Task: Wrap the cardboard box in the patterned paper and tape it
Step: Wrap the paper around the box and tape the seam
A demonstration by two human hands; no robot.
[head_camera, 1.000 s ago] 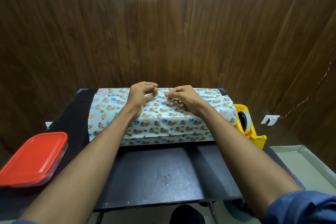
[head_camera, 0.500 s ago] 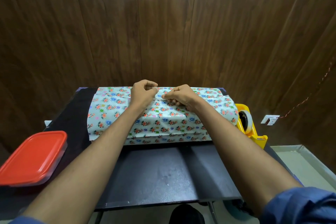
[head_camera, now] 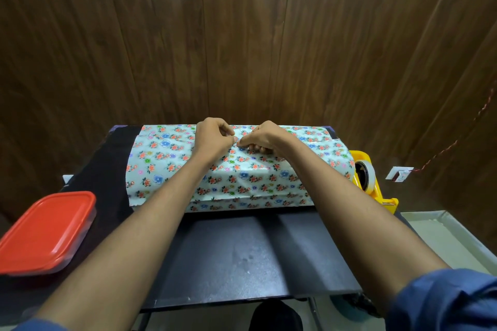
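Observation:
The cardboard box is fully hidden under the floral patterned paper (head_camera: 161, 158), which lies folded over it at the back of the black table (head_camera: 242, 255). Both my hands rest on top of the package at its middle, near the far edge. My left hand (head_camera: 212, 140) and my right hand (head_camera: 265, 138) have curled fingers, and their fingertips meet and pinch the paper where its edges overlap. I cannot tell whether a piece of tape lies under the fingertips. A yellow tape dispenser (head_camera: 376, 188) with a roll stands just right of the package.
A plastic container with a red lid (head_camera: 45, 231) sits at the table's front left corner. A pale tray (head_camera: 443, 228) lies lower at the right. A dark wooden wall stands close behind the table, with a white socket (head_camera: 399, 172) and a cable at the right.
My two hands have drawn closer together on top of the package, so that their fingertips now touch. The package and dispenser have stayed put.

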